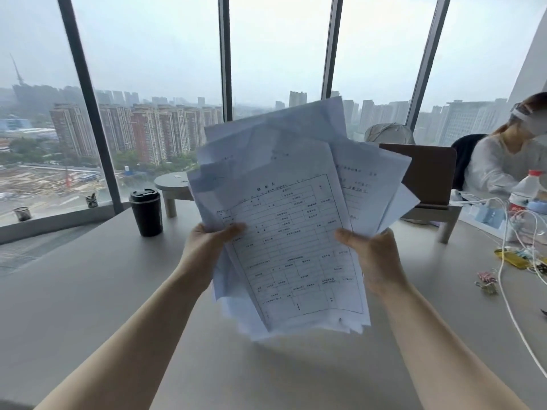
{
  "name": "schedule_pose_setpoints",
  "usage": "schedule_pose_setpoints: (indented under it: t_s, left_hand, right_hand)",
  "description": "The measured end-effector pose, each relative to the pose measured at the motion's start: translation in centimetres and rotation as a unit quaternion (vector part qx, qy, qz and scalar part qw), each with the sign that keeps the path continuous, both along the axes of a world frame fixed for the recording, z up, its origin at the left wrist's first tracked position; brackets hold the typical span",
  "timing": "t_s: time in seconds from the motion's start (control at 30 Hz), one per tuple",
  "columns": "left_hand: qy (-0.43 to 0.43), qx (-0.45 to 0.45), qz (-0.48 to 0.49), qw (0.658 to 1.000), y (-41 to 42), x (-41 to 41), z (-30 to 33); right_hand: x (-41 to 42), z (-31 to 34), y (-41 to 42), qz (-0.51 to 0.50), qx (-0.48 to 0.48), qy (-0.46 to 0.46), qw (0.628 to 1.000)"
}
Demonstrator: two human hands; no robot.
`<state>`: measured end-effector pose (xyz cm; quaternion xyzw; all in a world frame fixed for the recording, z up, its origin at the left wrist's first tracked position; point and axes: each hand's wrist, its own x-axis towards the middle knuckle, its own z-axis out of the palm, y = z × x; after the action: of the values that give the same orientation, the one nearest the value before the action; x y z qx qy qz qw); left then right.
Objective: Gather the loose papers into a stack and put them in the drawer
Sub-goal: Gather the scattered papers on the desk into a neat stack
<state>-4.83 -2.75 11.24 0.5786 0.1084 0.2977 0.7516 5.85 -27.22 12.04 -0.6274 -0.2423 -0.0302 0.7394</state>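
Observation:
A fanned, uneven bundle of white printed papers (293, 202) is held upright in the air above the grey table (88, 291). The front sheet carries a ruled form. My left hand (207, 244) grips the bundle's left edge, thumb on the front sheet. My right hand (370, 255) grips the right edge the same way. The sheets stick out at different angles at the top and bottom. No drawer is in view.
A black lidded cup (146, 213) stands on the table to the left of the papers. A small grey stand (171, 187) and a brown laptop back (426, 176) sit behind. At right: a person (503, 161), a plastic bottle (525, 193), white cables (506, 270), binder clips (487, 282).

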Motion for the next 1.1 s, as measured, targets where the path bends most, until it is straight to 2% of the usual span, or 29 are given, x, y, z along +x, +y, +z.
schedule_pose_setpoints:
  t_s: [0.13, 0.37, 0.57, 0.67, 0.73, 0.8, 0.93, 1.0, 1.1]
  left_hand:
    - [-0.075, 0.039, 0.047, 0.995, -1.9, 0.6, 2.7]
    - [0.087, 0.087, 0.004, 0.992, -1.4, 0.3, -3.9]
    - [0.088, 0.073, -0.013, 0.993, -1.1, 1.3, -4.9]
    - [0.084, 0.057, -0.027, 0.994, -1.4, 1.7, -6.2]
    - [0.103, 0.054, -0.030, 0.993, -2.3, 2.0, -7.6]
    - [0.119, 0.062, -0.005, 0.991, -3.7, 2.5, -8.8]
    - [0.133, 0.102, 0.063, 0.984, -3.7, 3.3, -8.3]
    - [0.121, 0.125, 0.071, 0.982, -2.5, 3.0, -7.5]
    - [0.109, 0.233, 0.115, 0.959, -1.0, 1.9, -5.8]
  right_hand:
    - [-0.6, 2.1, 0.8, -0.019, 0.040, -0.042, 0.998]
    - [-0.4, -4.3, 0.8, -0.075, -0.088, -0.005, 0.993]
    - [-0.4, -3.5, 1.7, -0.064, -0.021, -0.005, 0.998]
    - [0.2, -4.3, 1.8, -0.014, 0.006, 0.047, 0.999]
    - [0.2, -5.6, 2.0, 0.004, -0.019, 0.104, 0.994]
    - [-0.3, -7.0, 2.7, 0.011, -0.061, 0.121, 0.991]
    - [-1.0, -6.9, 2.6, -0.060, -0.072, 0.071, 0.993]
    - [-0.9, -6.7, 1.7, -0.053, -0.076, 0.058, 0.994]
    - [-0.4, -5.7, 0.6, -0.106, -0.078, 0.023, 0.991]
